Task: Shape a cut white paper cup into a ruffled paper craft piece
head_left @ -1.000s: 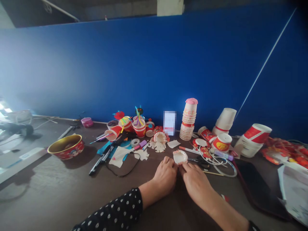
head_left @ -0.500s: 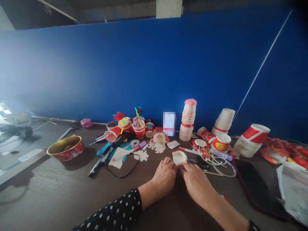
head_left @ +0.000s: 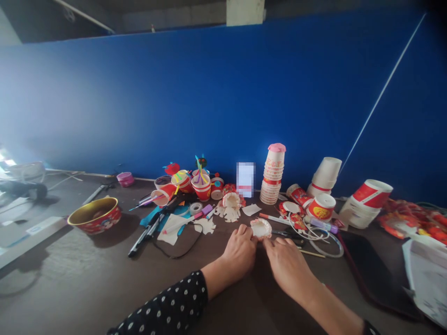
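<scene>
A cut paper cup [head_left: 261, 228], white inside with a folded, scalloped pinkish rim, lies on the dark table before me. My left hand [head_left: 240, 249] has its fingers bent and closed on the cup's near left edge. At the near right edge is my right hand [head_left: 288, 263], its fingers pressed together on the rim; the fingertips are partly hidden. Just beyond the cup lie a similar cut cup [head_left: 231, 201] and white paper scraps [head_left: 205, 225]. Beside my right fingers are dark-handled scissors [head_left: 295, 238], partly covered.
A gold-lined bowl [head_left: 95, 216] stands at left. Decorated cups [head_left: 201, 188], a tall cup stack [head_left: 271, 179] and more cups [head_left: 366, 202] line the blue wall. A black knife-like tool [head_left: 146, 237] lies left, a coiled white tube [head_left: 326, 242] and a dark tablet [head_left: 372, 274] right.
My right hand has shifted slightly to the right, widening the gap between my hands. My left hand has barely moved, and the cut cup stays almost in place.
</scene>
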{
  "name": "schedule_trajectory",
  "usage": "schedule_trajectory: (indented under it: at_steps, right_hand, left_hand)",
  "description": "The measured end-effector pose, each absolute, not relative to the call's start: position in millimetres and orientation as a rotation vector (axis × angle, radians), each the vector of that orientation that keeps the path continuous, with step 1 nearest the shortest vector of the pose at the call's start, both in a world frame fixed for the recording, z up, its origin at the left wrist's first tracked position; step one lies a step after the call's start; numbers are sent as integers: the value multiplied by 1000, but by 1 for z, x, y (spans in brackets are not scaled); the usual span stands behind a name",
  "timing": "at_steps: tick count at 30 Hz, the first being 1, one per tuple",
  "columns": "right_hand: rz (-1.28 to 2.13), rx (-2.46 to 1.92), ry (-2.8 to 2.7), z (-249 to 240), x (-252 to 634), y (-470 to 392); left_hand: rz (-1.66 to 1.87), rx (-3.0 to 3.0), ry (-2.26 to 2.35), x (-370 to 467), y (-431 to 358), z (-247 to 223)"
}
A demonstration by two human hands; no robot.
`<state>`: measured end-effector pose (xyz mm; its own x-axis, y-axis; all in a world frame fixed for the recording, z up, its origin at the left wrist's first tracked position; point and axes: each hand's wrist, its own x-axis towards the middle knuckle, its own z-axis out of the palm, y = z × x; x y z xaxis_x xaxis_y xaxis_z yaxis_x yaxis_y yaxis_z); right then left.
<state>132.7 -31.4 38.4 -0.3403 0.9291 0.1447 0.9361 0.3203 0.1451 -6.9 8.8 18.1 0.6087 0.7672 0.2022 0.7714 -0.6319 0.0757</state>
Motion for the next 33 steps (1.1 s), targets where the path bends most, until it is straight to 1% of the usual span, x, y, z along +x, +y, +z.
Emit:
schedule_trajectory:
  at_steps: [11,15,22,33]
  right_hand:
    - [-359,-1893,-2399,32,150,-17]
    - [-338,-1894,-2394,33,151,-14]
    - [-299,-1867,-2402,38,153,-11]
    - [-257,-1895,-2495,48,161,-11]
  left_hand:
    - [-374,-2820,-1342,-8,17,25]
    - [-473,-2797,-1375,-7,23,19]
    - [-444,-2780,-1240,-6,27,14]
    - [-488,-2763,-1176,-4,27,9]
